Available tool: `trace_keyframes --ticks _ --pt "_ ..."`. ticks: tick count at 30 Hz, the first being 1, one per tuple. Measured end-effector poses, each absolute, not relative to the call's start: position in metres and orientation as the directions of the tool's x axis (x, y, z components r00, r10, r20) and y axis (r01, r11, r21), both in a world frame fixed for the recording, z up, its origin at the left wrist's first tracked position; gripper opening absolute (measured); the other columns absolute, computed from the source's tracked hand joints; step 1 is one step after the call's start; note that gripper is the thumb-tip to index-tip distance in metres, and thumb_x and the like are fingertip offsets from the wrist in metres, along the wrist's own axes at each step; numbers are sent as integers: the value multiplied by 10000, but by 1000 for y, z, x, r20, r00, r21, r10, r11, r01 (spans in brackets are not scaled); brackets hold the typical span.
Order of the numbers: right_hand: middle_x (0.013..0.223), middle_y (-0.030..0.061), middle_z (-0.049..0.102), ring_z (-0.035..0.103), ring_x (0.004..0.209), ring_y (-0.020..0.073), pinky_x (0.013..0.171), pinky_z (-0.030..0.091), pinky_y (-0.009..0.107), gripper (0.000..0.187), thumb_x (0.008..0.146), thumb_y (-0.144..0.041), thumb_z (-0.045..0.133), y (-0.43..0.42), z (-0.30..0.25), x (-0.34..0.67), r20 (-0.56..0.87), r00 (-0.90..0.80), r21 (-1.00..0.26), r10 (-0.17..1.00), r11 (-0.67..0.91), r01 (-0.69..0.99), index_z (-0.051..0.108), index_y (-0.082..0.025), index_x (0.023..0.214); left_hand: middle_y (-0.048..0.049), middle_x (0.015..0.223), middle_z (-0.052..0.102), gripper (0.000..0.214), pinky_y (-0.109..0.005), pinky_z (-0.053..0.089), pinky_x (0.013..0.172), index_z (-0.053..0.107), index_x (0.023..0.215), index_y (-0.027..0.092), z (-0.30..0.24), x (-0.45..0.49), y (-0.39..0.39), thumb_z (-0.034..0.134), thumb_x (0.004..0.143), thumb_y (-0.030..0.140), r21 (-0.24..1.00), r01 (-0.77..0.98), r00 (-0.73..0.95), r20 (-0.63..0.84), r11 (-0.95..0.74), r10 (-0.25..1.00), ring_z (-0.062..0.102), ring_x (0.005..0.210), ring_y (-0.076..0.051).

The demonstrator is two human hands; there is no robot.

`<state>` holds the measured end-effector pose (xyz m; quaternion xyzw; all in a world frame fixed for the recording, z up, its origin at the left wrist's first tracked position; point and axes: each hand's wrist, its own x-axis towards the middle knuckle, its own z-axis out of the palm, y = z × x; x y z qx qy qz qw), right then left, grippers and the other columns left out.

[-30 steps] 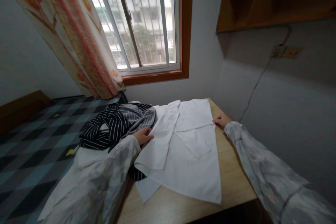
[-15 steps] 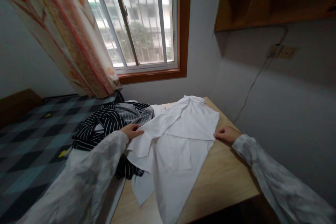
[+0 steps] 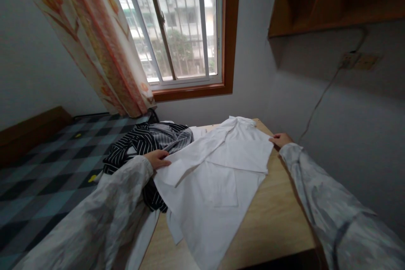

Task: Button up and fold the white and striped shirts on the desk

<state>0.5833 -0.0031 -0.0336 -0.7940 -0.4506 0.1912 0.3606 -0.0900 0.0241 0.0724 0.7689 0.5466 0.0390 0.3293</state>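
Observation:
A white shirt [image 3: 218, 177] lies partly folded over the wooden table [image 3: 278, 219], its collar toward the window and its lower end at the near edge. At the shirt's left side, my left hand [image 3: 157, 159] pinches the cloth between thumb and fingers. My right hand [image 3: 281, 139] is closed on the shirt's outer right edge, near the shoulder. A loose heap of black-and-white striped clothing [image 3: 136, 145] sits left of the shirt, partly behind my left hand and forearm.
A bed with a dark checked cover [image 3: 38, 177] adjoins the table on the left. Behind are a window [image 3: 180, 29] and a flowered curtain [image 3: 104, 50]. A wooden shelf [image 3: 303, 29] hangs on the right wall, above a socket with a cord [image 3: 319, 101].
My right hand has moved up along the shirt's right edge, from the fold's corner toward the shoulder. My left hand still holds the left side, where the cloth is smoother. The view has shifted left.

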Motion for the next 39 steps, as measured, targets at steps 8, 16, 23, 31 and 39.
trace_keyframes --ticks 8,16,23,31,39 --pt "666 27 710 632 672 209 615 435 294 209 685 -443 710 -88 -58 621 121 547 -655 828 -348 671 692 -236 658 -49 742 678 425 -331 469 705 692 789 205 99 -65 77 645 808 627 167 904 417 -144 -393 898 643 752 -254" --pt "682 5 667 607 668 201 638 403 294 262 797 -503 609 -181 -67 603 113 583 -515 804 -454 727 623 -251 723 -154 1145 772 306 -406 513 922 774 1070 187 102 14 130 537 963 351 -63 885 463 22 -461 886 716 1060 -339" --pt "821 45 745 639 761 219 740 402 320 329 942 -493 538 -192 -54 595 70 513 -315 856 -468 825 707 -258 787 -192 1455 656 519 -471 477 1143 698 1363 171 82 31 123 688 887 377 -198 821 553 51 -535 831 623 1347 -380" --pt "990 105 784 705 825 244 724 490 324 500 909 -659 631 -125 -44 632 74 624 -511 778 -507 694 702 -211 1118 -133 1577 625 472 -462 469 1204 690 1435 235 42 -28 75 537 1016 390 20 634 767 -136 -773 626 645 1389 -322" --pt "1312 256 723 700 1199 379 1043 540 482 649 945 -623 570 -112 -73 628 261 479 -418 838 -349 839 650 -117 1343 -101 1546 660 383 -519 318 1321 749 1353 282 63 -71 40 519 1054 351 7 704 710 -39 -710 703 586 1461 -287"
